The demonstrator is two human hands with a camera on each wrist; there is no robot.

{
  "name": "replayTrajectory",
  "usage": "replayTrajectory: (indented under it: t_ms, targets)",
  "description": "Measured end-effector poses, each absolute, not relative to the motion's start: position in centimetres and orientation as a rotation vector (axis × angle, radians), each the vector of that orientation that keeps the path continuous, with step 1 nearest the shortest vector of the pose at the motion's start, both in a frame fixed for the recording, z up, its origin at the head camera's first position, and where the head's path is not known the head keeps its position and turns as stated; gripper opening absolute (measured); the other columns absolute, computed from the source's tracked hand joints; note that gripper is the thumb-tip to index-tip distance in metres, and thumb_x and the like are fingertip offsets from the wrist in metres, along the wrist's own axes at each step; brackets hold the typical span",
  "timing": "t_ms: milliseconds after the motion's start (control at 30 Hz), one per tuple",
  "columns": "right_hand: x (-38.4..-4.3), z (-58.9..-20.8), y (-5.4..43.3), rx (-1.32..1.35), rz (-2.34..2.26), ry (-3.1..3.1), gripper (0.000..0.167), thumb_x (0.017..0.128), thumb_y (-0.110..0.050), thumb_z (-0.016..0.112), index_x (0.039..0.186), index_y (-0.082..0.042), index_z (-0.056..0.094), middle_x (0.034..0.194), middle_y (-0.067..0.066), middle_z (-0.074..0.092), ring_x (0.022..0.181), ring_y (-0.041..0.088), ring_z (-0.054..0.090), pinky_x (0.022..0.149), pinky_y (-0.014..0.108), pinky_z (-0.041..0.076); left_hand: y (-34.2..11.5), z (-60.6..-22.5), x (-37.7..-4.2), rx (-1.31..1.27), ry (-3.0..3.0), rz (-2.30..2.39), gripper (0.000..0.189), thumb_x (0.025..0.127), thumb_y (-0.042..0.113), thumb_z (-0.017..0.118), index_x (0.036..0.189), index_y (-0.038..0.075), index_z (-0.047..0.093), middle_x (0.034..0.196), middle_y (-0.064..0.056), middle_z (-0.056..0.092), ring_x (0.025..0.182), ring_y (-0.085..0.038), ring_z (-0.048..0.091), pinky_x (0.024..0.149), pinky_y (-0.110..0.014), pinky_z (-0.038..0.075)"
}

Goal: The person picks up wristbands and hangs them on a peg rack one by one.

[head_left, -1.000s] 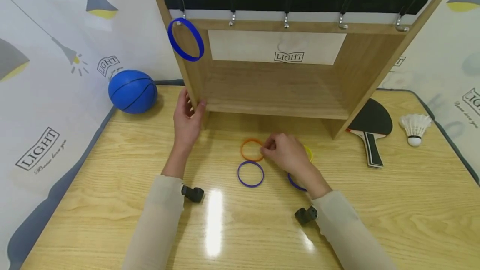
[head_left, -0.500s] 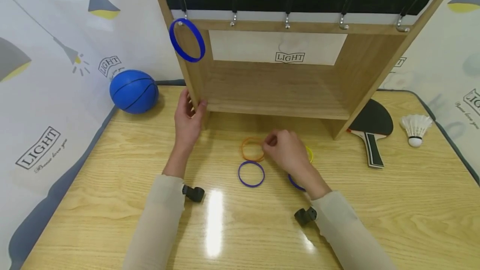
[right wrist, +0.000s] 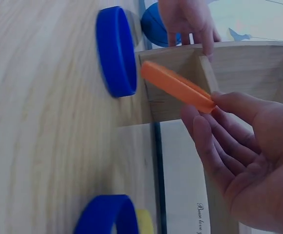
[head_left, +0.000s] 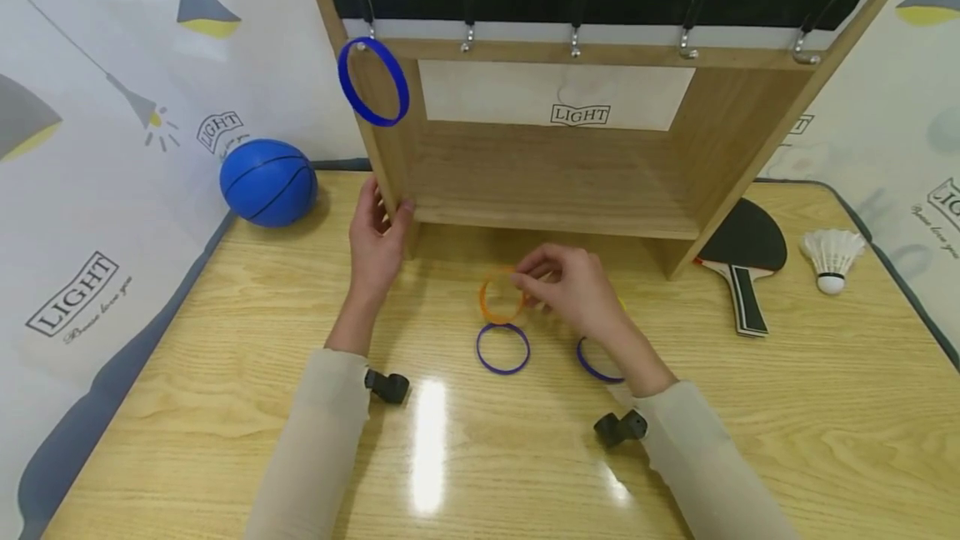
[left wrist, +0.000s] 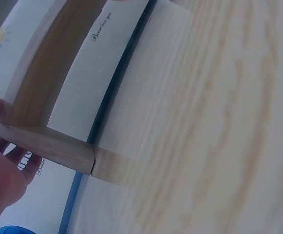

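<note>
Between thumb and fingers my right hand (head_left: pixel 573 290) pinches an orange ring (head_left: pixel 483 298); the right wrist view shows the orange ring (right wrist: pixel 175 87) tilted and raised off the table. My left hand (head_left: pixel 377 248) grips the lower left side panel of a wooden rack (head_left: pixel 555 169), thumb in front and fingers behind. In the left wrist view that hand (left wrist: pixel 7 170) wraps the panel's edge. A blue ring (head_left: pixel 342 86) hangs on the leftmost hook. Two more lie flat: one blue ring (head_left: pixel 477 348) below the orange one, another blue ring (head_left: pixel 592 372) by the right wrist. My right hand mostly hides a yellow ring (head_left: pixel 622 305).
Several metal hooks (head_left: pixel 575 44) line the rack's top board. Left of the rack sits a blue ball (head_left: pixel 268 182). On the right lie a black table tennis paddle (head_left: pixel 750 240) and a white shuttlecock (head_left: pixel 831 257). A printed cloth (head_left: pixel 112 190) borders the table.
The orange ring has tilted up from the table in my right hand's pinch, and that hand has risen slightly. My left hand stays on the panel.
</note>
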State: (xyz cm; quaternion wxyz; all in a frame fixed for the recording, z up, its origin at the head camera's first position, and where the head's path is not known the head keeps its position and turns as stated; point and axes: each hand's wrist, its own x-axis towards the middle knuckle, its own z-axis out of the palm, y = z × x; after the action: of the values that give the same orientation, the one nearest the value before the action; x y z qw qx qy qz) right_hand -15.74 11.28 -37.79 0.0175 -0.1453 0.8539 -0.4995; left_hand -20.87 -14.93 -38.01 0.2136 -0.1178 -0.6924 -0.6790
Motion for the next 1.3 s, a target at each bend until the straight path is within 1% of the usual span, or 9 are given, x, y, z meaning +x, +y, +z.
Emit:
replayTrajectory:
  t_ms: [100, 267, 333, 400, 533, 767, 1067, 1300]
  targets:
    - [-15.6, -37.3, 11.4, -0.463, -1.546, 2.628, 0.016, 0.089, -0.017, 0.075, 0.100, -0.006, 0.070, 0.088, 0.005, 0.071, 0.067, 0.028, 0.069, 0.055, 0.042, 0.055, -14.9, -38.0, -20.9, -0.332, -1.922, -1.884, 0.051, 0.096, -0.002, 0.058, 0.144, 0.005, 0.044, 0.139, -0.017, 0.049, 0.125, -0.033, 0.050, 0.098, -0.045, 0.043]
    - [-15.5, -36.7, 11.6, -0.489, -1.433, 2.697, 0.021, 0.087, -0.017, 0.076, 0.105, -0.006, 0.074, 0.090, 0.003, 0.072, 0.068, 0.025, 0.069, 0.055, 0.034, 0.054, -14.9, -38.0, -20.9, -0.328, -1.933, -1.878, 0.051, 0.096, -0.001, 0.058, 0.144, 0.006, 0.044, 0.139, -0.017, 0.049, 0.126, -0.032, 0.050, 0.098, -0.045, 0.044]
    - [-15.4, -36.6, 11.5, -0.508, -1.381, 2.734, 0.019, 0.087, -0.017, 0.077, 0.104, -0.008, 0.075, 0.091, 0.001, 0.072, 0.070, 0.022, 0.069, 0.055, 0.031, 0.053, -14.9, -38.0, -20.9, -0.328, -1.936, -1.872, 0.051, 0.095, -0.001, 0.058, 0.144, 0.006, 0.044, 0.139, -0.017, 0.049, 0.126, -0.032, 0.050, 0.097, -0.045, 0.044]
    - [-15.3, -36.6, 11.5, -0.539, -1.336, 2.765, 0.017, 0.087, -0.017, 0.076, 0.102, -0.009, 0.076, 0.092, -0.001, 0.072, 0.074, 0.018, 0.069, 0.058, 0.029, 0.054, -14.9, -37.9, -20.8, -0.328, -1.938, -1.867, 0.051, 0.095, -0.001, 0.058, 0.144, 0.005, 0.044, 0.139, -0.017, 0.049, 0.126, -0.033, 0.050, 0.097, -0.045, 0.044]
    - [-15.1, -36.4, 11.4, -0.607, -1.275, 2.791, 0.015, 0.087, -0.015, 0.076, 0.102, -0.011, 0.076, 0.095, -0.003, 0.072, 0.081, 0.013, 0.068, 0.065, 0.029, 0.054, -14.9, -37.9, -20.7, -0.334, -1.942, -1.855, 0.051, 0.095, -0.002, 0.058, 0.144, 0.004, 0.044, 0.139, -0.018, 0.049, 0.126, -0.034, 0.050, 0.097, -0.045, 0.044]
    - [-14.8, -36.1, 11.3, -0.641, -1.210, 2.819, 0.015, 0.088, -0.014, 0.075, 0.103, -0.011, 0.075, 0.096, -0.002, 0.071, 0.082, 0.014, 0.067, 0.067, 0.029, 0.053, -14.9, -37.7, -20.6, -0.339, -1.958, -1.843, 0.051, 0.096, -0.002, 0.057, 0.144, 0.005, 0.043, 0.139, -0.018, 0.049, 0.126, -0.033, 0.049, 0.097, -0.045, 0.044]
    - [-14.8, -36.0, 11.1, -0.651, -1.242, 2.800, 0.017, 0.087, -0.006, 0.075, 0.104, -0.004, 0.074, 0.096, 0.004, 0.071, 0.080, 0.018, 0.068, 0.067, 0.026, 0.054, -14.9, -37.8, -20.5, -0.341, -1.961, -1.850, 0.051, 0.097, -0.001, 0.057, 0.145, 0.007, 0.043, 0.140, -0.016, 0.049, 0.127, -0.031, 0.049, 0.098, -0.045, 0.043]
    - [-14.7, -36.0, 11.2, -0.668, -1.269, 2.802, 0.018, 0.085, -0.003, 0.076, 0.103, -0.003, 0.074, 0.096, 0.006, 0.071, 0.081, 0.019, 0.068, 0.068, 0.026, 0.055, -14.9, -37.8, -20.6, -0.334, -1.965, -1.854, 0.052, 0.096, 0.000, 0.058, 0.146, 0.009, 0.043, 0.140, -0.016, 0.049, 0.127, -0.031, 0.049, 0.098, -0.044, 0.043]
